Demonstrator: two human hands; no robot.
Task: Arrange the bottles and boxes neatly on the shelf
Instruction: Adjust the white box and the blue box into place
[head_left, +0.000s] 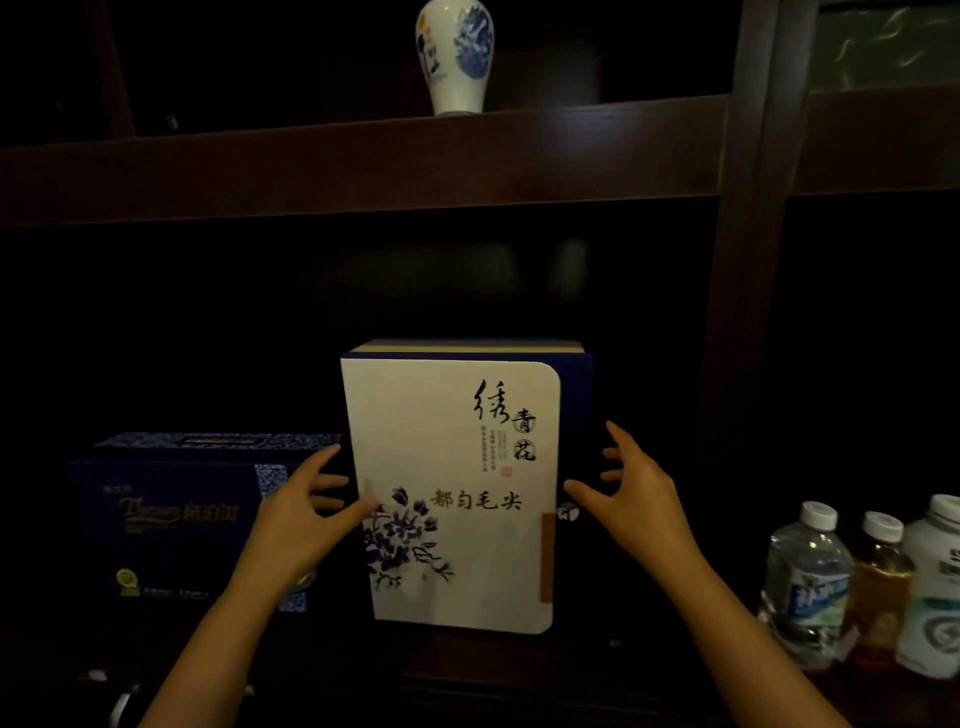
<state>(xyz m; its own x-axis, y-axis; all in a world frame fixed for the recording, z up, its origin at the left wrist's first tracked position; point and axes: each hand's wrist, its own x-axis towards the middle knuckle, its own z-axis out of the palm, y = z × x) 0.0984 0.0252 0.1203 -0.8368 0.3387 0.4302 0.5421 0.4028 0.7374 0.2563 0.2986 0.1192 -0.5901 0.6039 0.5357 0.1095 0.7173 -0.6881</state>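
A tall white box (457, 493) with blue flowers and black lettering stands upright on the dark lower shelf (519, 670). My left hand (306, 512) is at its left edge, thumb touching the front face and fingers spread. My right hand (631, 491) hovers just off the box's right edge with fingers apart, holding nothing. A dark blue box (171, 519) lies on its long side directly left of the white box. Three bottles stand at the right: a clear water bottle (805, 582), an amber drink bottle (880, 582) and a white bottle (932, 587).
A blue-and-white porcelain vase (454, 54) stands on the upper shelf board (363, 166). A dark wooden upright post (748, 234) divides the shelf to the right of the white box. The recess behind the boxes is dark.
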